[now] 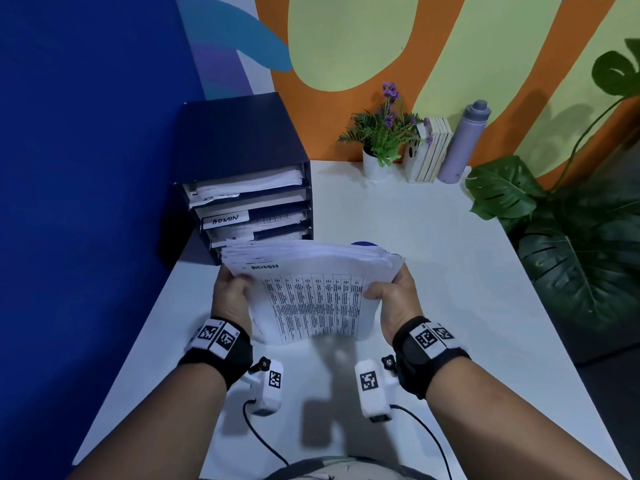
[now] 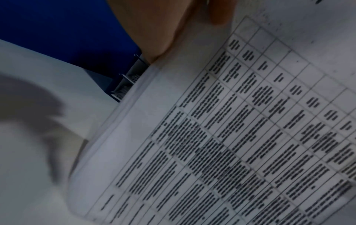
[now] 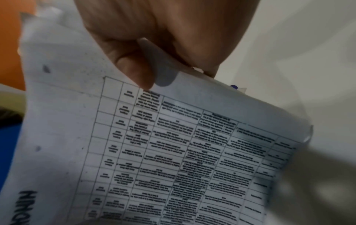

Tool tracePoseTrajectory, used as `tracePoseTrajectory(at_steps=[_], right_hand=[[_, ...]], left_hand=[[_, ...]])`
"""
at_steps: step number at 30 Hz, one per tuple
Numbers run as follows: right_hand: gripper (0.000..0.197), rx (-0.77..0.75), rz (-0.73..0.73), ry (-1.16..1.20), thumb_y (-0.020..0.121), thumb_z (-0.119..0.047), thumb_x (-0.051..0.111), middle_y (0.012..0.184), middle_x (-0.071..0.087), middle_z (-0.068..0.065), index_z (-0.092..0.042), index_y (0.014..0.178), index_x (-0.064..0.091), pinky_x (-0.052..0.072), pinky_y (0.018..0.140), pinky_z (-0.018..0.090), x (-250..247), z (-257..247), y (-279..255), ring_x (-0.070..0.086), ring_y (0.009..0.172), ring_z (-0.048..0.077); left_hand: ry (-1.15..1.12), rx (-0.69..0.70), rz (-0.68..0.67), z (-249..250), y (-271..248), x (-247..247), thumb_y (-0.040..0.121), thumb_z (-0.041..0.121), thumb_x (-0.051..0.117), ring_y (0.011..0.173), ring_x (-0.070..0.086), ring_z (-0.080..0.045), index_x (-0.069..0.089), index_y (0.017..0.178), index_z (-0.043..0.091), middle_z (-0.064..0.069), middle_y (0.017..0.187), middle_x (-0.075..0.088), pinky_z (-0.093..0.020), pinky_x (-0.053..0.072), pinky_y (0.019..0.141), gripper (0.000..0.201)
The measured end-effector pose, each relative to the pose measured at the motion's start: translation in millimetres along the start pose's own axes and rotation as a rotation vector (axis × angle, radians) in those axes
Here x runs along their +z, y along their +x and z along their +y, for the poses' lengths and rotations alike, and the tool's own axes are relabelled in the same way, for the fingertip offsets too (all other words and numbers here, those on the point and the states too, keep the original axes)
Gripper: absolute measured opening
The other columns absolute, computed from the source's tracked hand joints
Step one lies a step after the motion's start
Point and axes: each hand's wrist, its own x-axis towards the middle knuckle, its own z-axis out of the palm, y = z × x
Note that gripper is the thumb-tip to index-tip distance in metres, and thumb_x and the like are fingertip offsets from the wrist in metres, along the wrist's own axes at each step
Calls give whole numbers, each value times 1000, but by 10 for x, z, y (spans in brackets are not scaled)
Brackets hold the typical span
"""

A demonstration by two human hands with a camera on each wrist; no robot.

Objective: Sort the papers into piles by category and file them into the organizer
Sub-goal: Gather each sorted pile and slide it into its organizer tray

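White desk (image 1: 433, 237) — both hands gripping paper stack (image 1: 311, 271).

table text on paper stack (image 1: 311, 299) blurred, unreadable | organizer (image 1: 242, 174) lowest tray hidden behind the stack

Three cameras, one stack of papers (image 1: 311, 289)

Head view looks forward and down over the table (image 1: 433, 271); both wrist views sit close against the papers' printed sheet, their shared ground.
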Motion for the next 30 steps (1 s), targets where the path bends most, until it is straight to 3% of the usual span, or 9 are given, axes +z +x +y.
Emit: tracePoseTrajectory(at_steps=[3, 5, 8, 12, 14, 16, 19, 24, 30], right_hand=[[70, 26, -55, 36, 52, 11, 47, 98, 68, 6, -21, 113, 63, 49, 75, 35, 38, 10, -16, 63, 87, 24], [69, 30, -86, 24, 52, 7, 48, 100, 68, 9, -26, 110, 64, 48, 83, 43, 102, 29, -12, 62, 92, 28], [66, -52, -64, -62, 53, 5, 50, 108, 62, 7, -31, 107, 57, 46, 92, 49, 151, -21, -11, 58, 101, 29], [76, -468, -99, -389, 72, -2, 58, 124, 50, -2, -53, 125, 39, 46, 96, 23, 130, -261, -36, 53, 114, 12], [69, -682, -152, -713, 84, -9, 58, 126, 50, -3, -43, 139, 35, 45, 88, 17, 157, -401, -32, 53, 112, 4], [56, -797, -151, -1238, 88, -25, 52, 122, 53, -4, -32, 142, 41, 47, 83, 31, 254, -544, -47, 58, 103, 14], [60, -861, -133, -1835, 86, -33, 49, 122, 56, 0, -21, 144, 39, 35, 98, 51, 459, -648, -131, 57, 104, 27], [65, -871, -306, -1933, 89, -24, 27, 136, 48, 7, -9, 152, 21, 16, 109, 67, 876, -579, -246, 50, 116, 31], [67, -965, -446, -1901, 87, -21, 28, 142, 46, 9, -7, 152, 23, 30, 106, 61, 1170, -264, -244, 52, 112, 31]], left_hand=[[85, 17, 46, -68, -75, -9, 78, -22, 42, 83, 60, -14, 55, 123, 4, 2, 91, 63, -15, 51, 69, 53], [67, 4, 46, -99, -93, 12, 78, -21, 46, 87, 63, -15, 57, 119, 8, 3, 95, 66, -24, 51, 78, 52], [49, 36, 19, -88, -76, 19, 80, -18, 53, 87, 69, -10, 59, 116, 15, 3, 99, 70, -24, 53, 74, 49], [108, 54, -63, -54, -63, -23, 75, 12, 78, 99, 67, -8, 62, 116, 20, 5, 107, 72, -24, 51, 83, 45], [155, 36, -72, -42, -69, -24, 66, 21, 81, 95, 65, 0, 65, 105, 25, 11, 100, 72, -19, 48, 81, 43], [171, 25, -102, -45, -75, -18, 68, 14, 81, 83, 66, 7, 64, 97, 26, 18, 86, 73, -12, 49, 70, 36], [160, 25, -136, -66, -54, -47, 70, 1, 79, 81, 68, 5, 65, 97, 24, 18, 84, 74, -9, 50, 65, 38], [133, 45, -138, -59, -48, -72, 62, 6, 82, 93, 70, -12, 69, 99, 19, 4, 96, 75, -22, 54, 76, 41], [251, 49, -67, -28, 44, -58, 74, 2, 79, 82, 67, -21, 69, 91, 15, 4, 85, 72, -27, 54, 74, 24]])
